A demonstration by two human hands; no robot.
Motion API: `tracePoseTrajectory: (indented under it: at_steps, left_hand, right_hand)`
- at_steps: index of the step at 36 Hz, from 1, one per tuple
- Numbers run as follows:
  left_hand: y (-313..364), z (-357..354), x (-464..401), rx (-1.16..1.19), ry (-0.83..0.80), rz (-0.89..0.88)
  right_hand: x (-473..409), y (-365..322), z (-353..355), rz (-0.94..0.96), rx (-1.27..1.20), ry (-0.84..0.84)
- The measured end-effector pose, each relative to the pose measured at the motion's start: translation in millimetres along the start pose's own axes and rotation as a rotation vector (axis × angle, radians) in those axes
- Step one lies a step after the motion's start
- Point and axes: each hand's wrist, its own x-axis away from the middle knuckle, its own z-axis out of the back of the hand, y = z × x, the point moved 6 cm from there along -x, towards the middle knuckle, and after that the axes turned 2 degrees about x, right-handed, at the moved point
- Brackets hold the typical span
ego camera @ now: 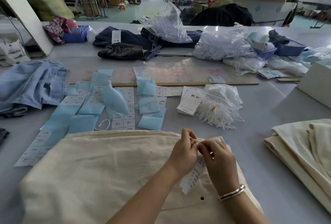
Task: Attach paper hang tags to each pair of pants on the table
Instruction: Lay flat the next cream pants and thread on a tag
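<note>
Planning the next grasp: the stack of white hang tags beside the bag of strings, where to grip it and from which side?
Probably take the white hang tag stack by its near-left long edge, coming from the left. That side sits on bare table; the right side is crowded by the string bundle and its plastic bag. Pinching thumb over top, fingers under the edge suits the flat, slightly tilted block.

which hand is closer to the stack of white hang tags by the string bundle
Left. The left hand sits almost straight below the tag stack; the right hand is lower and further right.
</note>
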Motion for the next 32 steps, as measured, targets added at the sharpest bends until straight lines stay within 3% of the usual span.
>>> tracePoseTrajectory:
  at_steps: [4,9,12,15,17,19,21,23,26,30,32]
  left_hand:
    - [3.7,10.6,9.4,0.064,-0.040,-0.021]
    - [1.1,63.9,32.4,-0.041,0.107,-0.079]
    - [-16.8,116.6,56.7,-0.287,0.281,-0.050]
    - [-51.9,189.0,91.9,-0.674,0.486,0.197]
    - [-76.3,235.8,123.9,-0.822,0.605,0.452]
    - [-91.5,268.4,153.9,-0.814,0.702,0.637]
    - [-101.7,287.4,177.0,-0.705,0.773,0.784]
    - [-114.0,298.0,193.1,-0.448,0.819,0.880]
    - [-115.0,294.0,200.0,0.022,0.772,0.764]
    - [-68.0,291.4,191.7,-0.024,0.631,0.440]
    - [-32.6,283.2,184.3,-0.096,0.526,0.253]
  right_hand:
    - [3.8,26.6,-1.9,-0.427,-0.421,-0.029]
    - [22.9,47.7,-1.2,-0.870,-0.987,0.160]
    - [28.4,52.7,6.5,-0.962,-1.106,0.291]
    - [29.7,53.2,17.3,-0.990,-1.154,0.411]
    - [28.2,41.0,25.6,-0.936,-1.042,0.464]
    - [25.8,17.2,26.1,-0.815,-0.890,0.430]
    - [24.4,-18.6,10.7,-0.661,-0.829,0.251]
    - [26.0,-62.5,-10.0,-0.443,-0.743,0.032]
    - [34.8,-130.3,-35.6,-0.069,-0.573,-0.211]
    - [40.4,-206.1,-66.4,0.309,-0.436,-0.592]
    - [35.8,-233.0,-76.0,0.481,-0.294,-0.689]
